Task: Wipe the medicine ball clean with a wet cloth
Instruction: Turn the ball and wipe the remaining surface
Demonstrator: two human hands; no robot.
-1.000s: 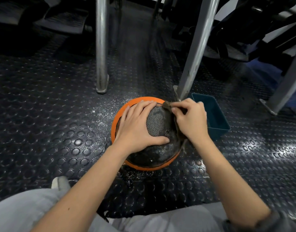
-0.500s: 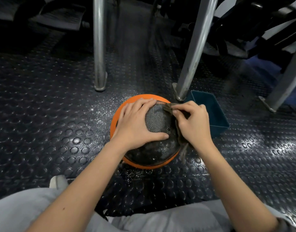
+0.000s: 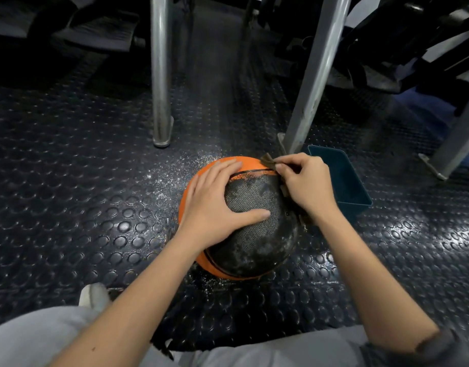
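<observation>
2 hands touch the medicine ball on the bumpy floor; the left hand lies spread flat on top; the right hand pinches a dark cloth against its far side, near a blue tub.

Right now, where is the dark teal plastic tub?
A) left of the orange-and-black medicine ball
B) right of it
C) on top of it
B: the dark teal plastic tub sits right of the orange-and-black medicine ball, beyond the right hand pinching a dark cloth.
</observation>
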